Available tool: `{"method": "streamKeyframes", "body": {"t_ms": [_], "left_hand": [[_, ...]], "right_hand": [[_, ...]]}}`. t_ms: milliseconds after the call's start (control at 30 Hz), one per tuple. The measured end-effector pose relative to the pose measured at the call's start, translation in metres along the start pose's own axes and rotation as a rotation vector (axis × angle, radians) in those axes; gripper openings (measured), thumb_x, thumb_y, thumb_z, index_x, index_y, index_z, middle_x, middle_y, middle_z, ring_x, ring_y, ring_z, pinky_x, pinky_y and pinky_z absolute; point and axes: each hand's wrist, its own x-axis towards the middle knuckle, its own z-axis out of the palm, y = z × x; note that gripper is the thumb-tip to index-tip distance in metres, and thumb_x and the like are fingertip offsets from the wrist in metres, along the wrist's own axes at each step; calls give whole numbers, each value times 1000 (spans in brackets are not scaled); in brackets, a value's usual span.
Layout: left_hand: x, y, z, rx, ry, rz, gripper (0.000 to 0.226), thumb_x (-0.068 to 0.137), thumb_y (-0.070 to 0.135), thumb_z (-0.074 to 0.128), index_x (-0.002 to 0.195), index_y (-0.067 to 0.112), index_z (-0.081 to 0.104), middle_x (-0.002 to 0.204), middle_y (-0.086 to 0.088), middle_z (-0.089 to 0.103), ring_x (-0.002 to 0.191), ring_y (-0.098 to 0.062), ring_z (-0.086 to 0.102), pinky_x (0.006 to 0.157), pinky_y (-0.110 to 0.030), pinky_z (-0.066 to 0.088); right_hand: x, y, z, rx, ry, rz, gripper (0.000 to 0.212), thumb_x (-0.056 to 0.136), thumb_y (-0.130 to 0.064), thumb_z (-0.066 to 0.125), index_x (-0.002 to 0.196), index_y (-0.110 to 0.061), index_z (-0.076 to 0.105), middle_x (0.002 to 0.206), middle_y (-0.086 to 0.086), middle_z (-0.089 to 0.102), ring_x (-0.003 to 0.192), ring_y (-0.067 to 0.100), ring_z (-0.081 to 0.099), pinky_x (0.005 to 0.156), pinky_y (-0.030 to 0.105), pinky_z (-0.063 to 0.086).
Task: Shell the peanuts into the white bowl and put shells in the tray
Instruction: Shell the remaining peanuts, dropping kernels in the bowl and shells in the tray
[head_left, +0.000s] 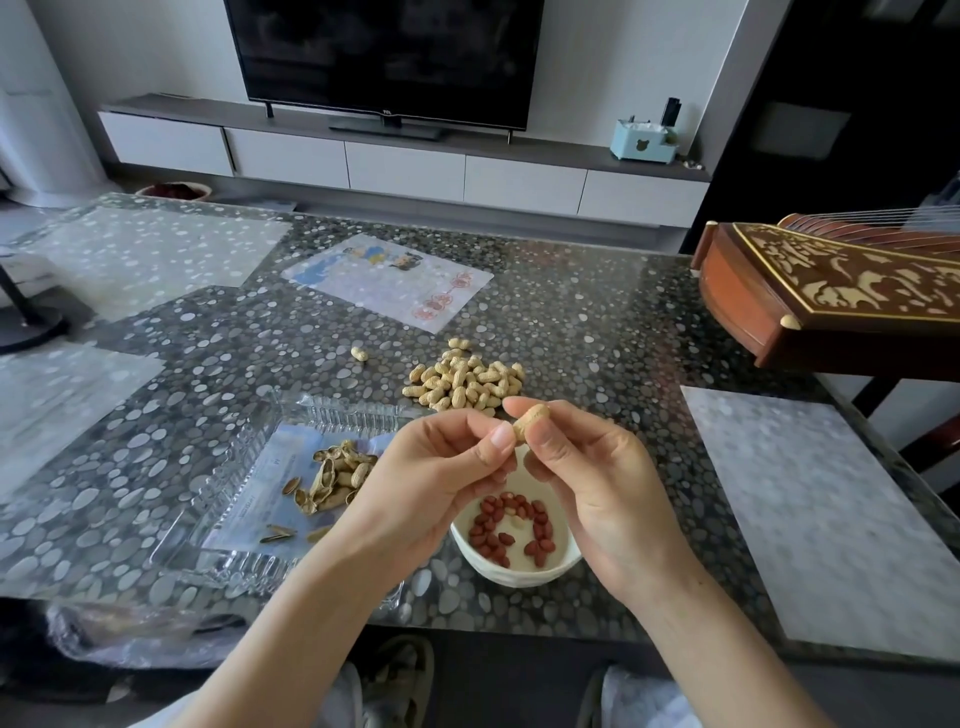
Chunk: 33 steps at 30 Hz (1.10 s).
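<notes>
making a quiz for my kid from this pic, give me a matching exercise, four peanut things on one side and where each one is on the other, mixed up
Things
1. pile of unshelled peanuts
2. red kernels
3. empty shells
4. held peanut

Places
a. in the clear tray
b. pinched between the left hand and the right hand
c. on the tabletop
d. in the white bowl

Pairs: 1-c, 2-d, 3-a, 4-b
</notes>
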Motion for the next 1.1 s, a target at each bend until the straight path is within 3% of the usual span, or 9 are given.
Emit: {"method": "streamKeyframes", "body": {"t_ms": [200, 333, 467, 533, 600, 700, 833, 1000, 1100], "left_hand": [[2, 2, -3, -30, 64, -3, 12, 69, 16, 64, 62, 14, 74, 62, -2, 64, 59, -7, 59, 59, -16, 53], [1, 2, -4, -57, 45, -9, 21, 77, 25, 61, 71, 9, 74, 65, -4, 62, 61, -10, 56, 60, -17, 51], [0, -1, -6, 269, 183, 124, 34, 72, 42, 65, 72, 8, 71, 67, -5, 64, 66, -14, 56, 68, -28, 46], [-2, -2, -7, 458, 232, 190, 32, 77, 42, 63, 76, 11, 72, 69, -5, 68, 66, -15, 61, 71, -34, 50], [-3, -1, -5, 624, 249, 240, 21, 85, 33, 63, 80, 15, 72, 73, -3, 71, 70, -16, 66, 72, -37, 54], [-4, -1, -1, 730, 255, 287, 12, 89, 19, 63, 81, 17, 72, 71, 3, 71, 68, -7, 66, 68, -28, 55], [-5, -5, 3, 738, 287, 324, 12, 90, 15, 62, 82, 16, 72, 69, 7, 69, 65, -2, 63, 64, -20, 52], [-3, -9, 6, 746, 335, 364, 14, 90, 17, 62, 79, 17, 71, 67, 3, 68, 64, -14, 63, 64, -39, 52], [-2, -11, 10, 714, 362, 379, 15, 90, 19, 62, 78, 17, 71, 66, 1, 68, 63, -19, 62, 63, -42, 50]], "right_hand": [[-1, -1, -2, -87, 54, -90, 22, 73, -29, 67, 90, -20, 76, 76, -5, 72, 69, 3, 61, 69, 19, 49], [-1, 5, -6, -433, 48, -321, 18, 87, -18, 62, 102, -18, 72, 93, -8, 73, 89, 5, 67, 77, 14, 50], [3, 20, -8, -767, 77, -594, 20, 88, -8, 63, 107, -6, 70, 98, -6, 68, 95, 5, 65, 82, 16, 50], [1, 21, -5, -775, 95, -553, 16, 87, -14, 66, 102, -10, 70, 92, -8, 69, 89, 3, 65, 78, 14, 50], [-1, 16, 0, -671, 98, -358, 14, 86, -34, 66, 89, -20, 69, 78, -12, 69, 77, 3, 66, 67, 15, 51], [2, 13, 1, -720, 39, -231, 27, 85, -51, 51, 71, -29, 60, 59, -13, 61, 56, 4, 57, 52, 28, 47], [4, 17, 5, -711, -43, -204, 29, 92, -45, 40, 66, -34, 50, 53, -15, 50, 50, 1, 46, 47, 17, 35], [1, 27, 11, -624, 69, -254, 36, 94, -41, 40, 78, -18, 63, 61, -4, 57, 56, 11, 50, 53, 28, 42], [1, 29, 15, -569, 126, -258, 33, 96, -36, 38, 81, -22, 64, 61, -17, 57, 57, 1, 52, 53, 15, 38]]}}
